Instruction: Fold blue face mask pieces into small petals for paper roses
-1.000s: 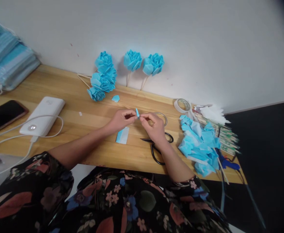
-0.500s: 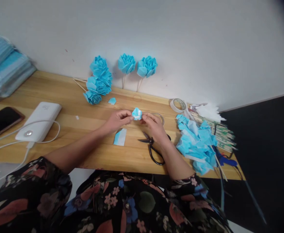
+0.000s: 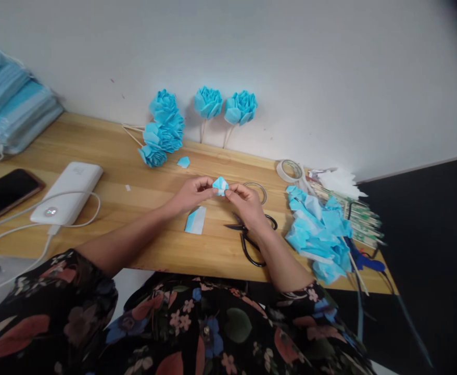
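Observation:
My left hand (image 3: 191, 194) and my right hand (image 3: 246, 205) meet over the middle of the wooden table (image 3: 107, 156). Both pinch a small folded blue paper piece (image 3: 220, 185) between thumb and fingertips, held a little above the tabletop. A blue and white paper strip (image 3: 195, 220) lies flat just below my left hand. Black scissors (image 3: 252, 239) lie under my right wrist. A thin metal ring (image 3: 257, 188) sits just behind my right hand.
Several finished blue paper flowers (image 3: 164, 130) on sticks lean on the wall. A heap of blue paper pieces (image 3: 318, 234), a tape roll (image 3: 291, 170) and sticks lie right. A white power bank (image 3: 69, 192) with cable, a phone (image 3: 4, 190) and stacked masks (image 3: 10, 104) lie left.
The paper piece has turned from edge-on to showing its broad folded face between my fingertips. My hands stay together at the same spot.

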The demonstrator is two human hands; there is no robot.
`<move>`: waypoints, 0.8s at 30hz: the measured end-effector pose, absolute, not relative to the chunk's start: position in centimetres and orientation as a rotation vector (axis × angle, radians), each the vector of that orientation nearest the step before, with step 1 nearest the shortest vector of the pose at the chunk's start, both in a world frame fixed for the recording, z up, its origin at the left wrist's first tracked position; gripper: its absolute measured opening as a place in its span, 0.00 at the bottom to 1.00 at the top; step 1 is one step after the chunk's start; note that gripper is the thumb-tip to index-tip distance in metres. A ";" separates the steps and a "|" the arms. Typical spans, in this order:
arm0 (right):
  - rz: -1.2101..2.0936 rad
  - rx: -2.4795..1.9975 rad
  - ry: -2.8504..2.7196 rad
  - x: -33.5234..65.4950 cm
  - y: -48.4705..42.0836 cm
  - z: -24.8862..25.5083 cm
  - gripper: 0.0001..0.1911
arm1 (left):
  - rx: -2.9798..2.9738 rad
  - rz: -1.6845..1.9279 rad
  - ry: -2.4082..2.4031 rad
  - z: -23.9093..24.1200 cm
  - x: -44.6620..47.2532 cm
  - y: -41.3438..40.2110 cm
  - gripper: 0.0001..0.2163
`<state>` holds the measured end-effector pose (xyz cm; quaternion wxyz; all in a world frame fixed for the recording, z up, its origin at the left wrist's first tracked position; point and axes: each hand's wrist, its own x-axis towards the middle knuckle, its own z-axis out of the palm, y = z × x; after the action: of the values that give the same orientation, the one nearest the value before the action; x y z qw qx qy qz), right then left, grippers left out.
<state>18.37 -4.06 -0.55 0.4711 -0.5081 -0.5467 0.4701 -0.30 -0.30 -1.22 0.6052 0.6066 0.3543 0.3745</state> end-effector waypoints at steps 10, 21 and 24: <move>1.117 -1.288 -1.377 18.4 -4.2 -0.4 0.10 | 1.424 0.817 0.838 -1.3 -0.3 -0.2 0.12; 1.131 -1.316 -1.303 18.7 -3.7 -0.7 0.11 | 1.364 0.874 0.829 -1.6 -0.4 0.2 0.11; 1.151 -1.302 -1.295 18.8 -3.7 -0.9 0.11 | 1.364 0.910 0.831 -1.9 -0.4 0.4 0.12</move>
<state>18.78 -3.69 -0.90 0.4683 -0.5307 -0.5280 0.4693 -0.41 0.39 -1.90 0.6065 0.5899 0.3594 0.3937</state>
